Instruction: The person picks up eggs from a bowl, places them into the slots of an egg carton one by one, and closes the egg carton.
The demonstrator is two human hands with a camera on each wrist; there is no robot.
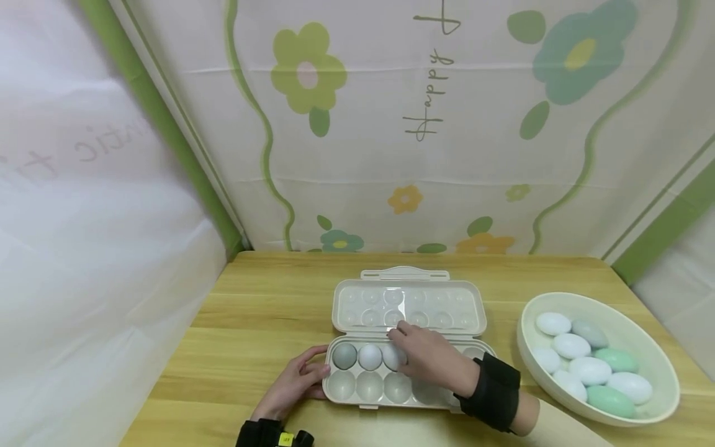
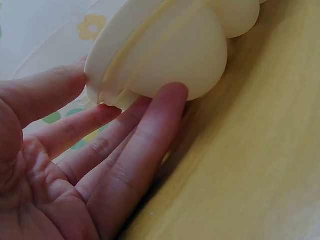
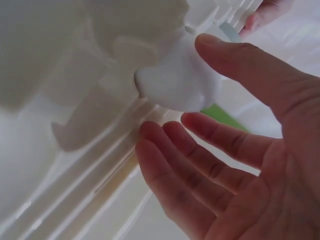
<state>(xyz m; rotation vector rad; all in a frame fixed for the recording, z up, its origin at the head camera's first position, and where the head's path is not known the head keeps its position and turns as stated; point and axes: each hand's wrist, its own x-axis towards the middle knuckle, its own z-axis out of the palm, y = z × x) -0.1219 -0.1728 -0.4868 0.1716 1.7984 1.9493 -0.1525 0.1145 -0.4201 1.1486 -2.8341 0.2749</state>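
Observation:
A cream egg carton (image 1: 370, 402) lies on the table with its lid (image 1: 409, 304) up. Three eggs sit at the left of its far row: a grey-green egg (image 1: 344, 356), a white egg (image 1: 370, 357) and another white egg (image 3: 175, 82). My right hand (image 1: 432, 357) is over this third egg, partly covering it. In the right wrist view its thumb is right at the egg, while the other fingers extend loosely past it. My left hand (image 1: 298, 380) holds the carton's left end, thumb at the rim and fingers (image 2: 167, 107) along the side and underneath.
A large cream bowl (image 1: 527, 360) with several white, grey and green eggs stands right of the carton, close to my right forearm. Behind the wooden table (image 1: 268, 298) hangs a flower-printed cloth (image 1: 357, 155), with white cloth at both sides.

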